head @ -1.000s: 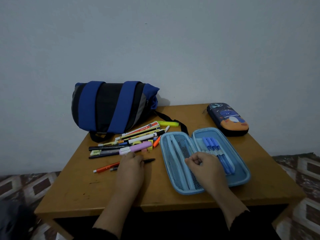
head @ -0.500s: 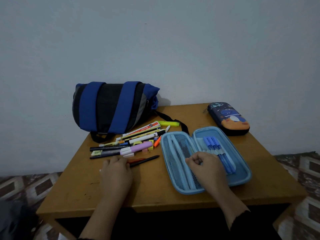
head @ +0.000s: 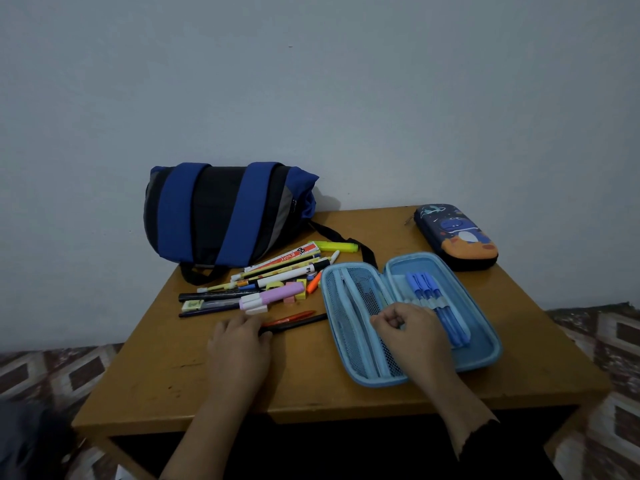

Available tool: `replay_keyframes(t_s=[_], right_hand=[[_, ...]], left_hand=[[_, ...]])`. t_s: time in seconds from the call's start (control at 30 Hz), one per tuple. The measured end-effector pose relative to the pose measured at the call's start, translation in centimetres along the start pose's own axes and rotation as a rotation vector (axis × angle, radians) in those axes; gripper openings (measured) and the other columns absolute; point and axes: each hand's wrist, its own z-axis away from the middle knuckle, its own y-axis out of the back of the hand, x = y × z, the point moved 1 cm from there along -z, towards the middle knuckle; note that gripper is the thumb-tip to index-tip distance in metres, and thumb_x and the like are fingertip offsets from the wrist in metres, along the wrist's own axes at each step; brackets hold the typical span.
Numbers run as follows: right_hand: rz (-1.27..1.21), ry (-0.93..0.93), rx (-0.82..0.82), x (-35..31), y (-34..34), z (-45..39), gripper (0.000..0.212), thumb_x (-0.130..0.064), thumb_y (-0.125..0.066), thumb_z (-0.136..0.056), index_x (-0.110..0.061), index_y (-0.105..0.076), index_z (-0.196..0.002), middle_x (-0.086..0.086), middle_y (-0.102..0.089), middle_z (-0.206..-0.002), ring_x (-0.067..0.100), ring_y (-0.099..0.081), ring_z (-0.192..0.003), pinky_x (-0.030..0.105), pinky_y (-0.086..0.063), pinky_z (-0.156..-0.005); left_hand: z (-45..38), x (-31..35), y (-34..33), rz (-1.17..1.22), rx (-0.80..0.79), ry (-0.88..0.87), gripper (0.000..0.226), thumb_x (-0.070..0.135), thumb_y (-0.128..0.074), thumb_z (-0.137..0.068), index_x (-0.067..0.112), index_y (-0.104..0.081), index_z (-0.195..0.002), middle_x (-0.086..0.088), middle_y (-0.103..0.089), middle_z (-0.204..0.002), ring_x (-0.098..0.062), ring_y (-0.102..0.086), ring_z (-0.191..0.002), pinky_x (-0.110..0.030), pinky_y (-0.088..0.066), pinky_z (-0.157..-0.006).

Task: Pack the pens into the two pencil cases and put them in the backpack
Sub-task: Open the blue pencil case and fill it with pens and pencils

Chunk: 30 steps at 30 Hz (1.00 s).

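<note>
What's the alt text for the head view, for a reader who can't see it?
A person's left hand touches a black pen and red pen on a wooden table, while the right hand rests curled in an open blue case holding blue pens. Behind lie a pen pile, a backpack and a closed dark case.

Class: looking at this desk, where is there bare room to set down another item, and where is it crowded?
Bare wood lies on the table near-left corner, left of the left hand, and behind the open case, between the backpack and closed case. Crowded: the pen pile.
</note>
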Motion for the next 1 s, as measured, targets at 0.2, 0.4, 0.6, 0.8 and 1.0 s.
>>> replay_keyframes(t_s=[0.2,0.4,0.6,0.8,1.0], right_hand=[[0.016,0.001,0.001,-0.1,0.1,0.0,0.026,-0.038,-0.062,-0.083,-0.025,-0.058,-0.061,-0.005,-0.058,-0.061,0.015,-0.056,-0.075,0.037,-0.050,-0.070],[-0.011,-0.026,-0.005,-0.5,0.3,0.2,0.026,-0.035,-0.063,-0.084,-0.024,-0.058,-0.061,-0.005,-0.057,-0.061,0.016,-0.056,-0.076,0.036,-0.050,-0.069],[-0.316,-0.148,0.005,-1.0,1.5,0.0,0.024,-0.025,-0.065,-0.088,-0.007,-0.062,-0.072,0.007,-0.053,-0.059,0.014,-0.048,-0.055,0.028,-0.041,-0.054],[-0.278,-0.028,0.128,0.6,4.3,-1.2,0.027,-0.023,-0.064,-0.089,-0.009,-0.059,-0.066,0.000,-0.047,-0.052,0.009,-0.041,-0.046,0.027,-0.034,-0.049],[0.007,-0.080,0.359,4.8,6.8,-2.0,0.006,-0.023,-0.063,-0.086,-0.022,-0.062,-0.080,0.004,-0.064,-0.081,0.023,-0.060,-0.078,0.043,-0.053,-0.070]], left_hand=[[-0.3,0.0,0.1,0.050,-0.050,-0.020,0.034,0.032,-0.050,-0.097,0.034,-0.054,-0.131,0.008,-0.050,-0.135,-0.016,-0.036,-0.126,-0.035,-0.032,-0.102],[-1.2,-1.0,0.7,0.203,-0.194,0.039,0.029,0.032,-0.064,-0.089,0.033,-0.062,-0.119,0.004,-0.053,-0.131,-0.019,-0.039,-0.123,-0.038,-0.035,-0.105],[-1.3,-1.0,1.2,0.462,-0.194,0.086,0.025,0.012,-0.066,-0.087,0.023,-0.065,-0.110,-0.002,-0.052,-0.124,-0.017,-0.047,-0.114,-0.027,-0.038,-0.093],[-1.5,-1.1,1.3,0.640,-0.185,0.126,0.034,-0.003,-0.055,-0.091,0.018,-0.065,-0.116,0.003,-0.051,-0.117,-0.010,-0.044,-0.105,-0.025,-0.041,-0.086],[-1.5,-0.6,1.4,0.892,0.008,0.257,0.020,0.009,-0.065,-0.087,0.017,-0.068,-0.105,0.002,-0.062,-0.108,-0.016,-0.056,-0.104,-0.033,-0.052,-0.081]])
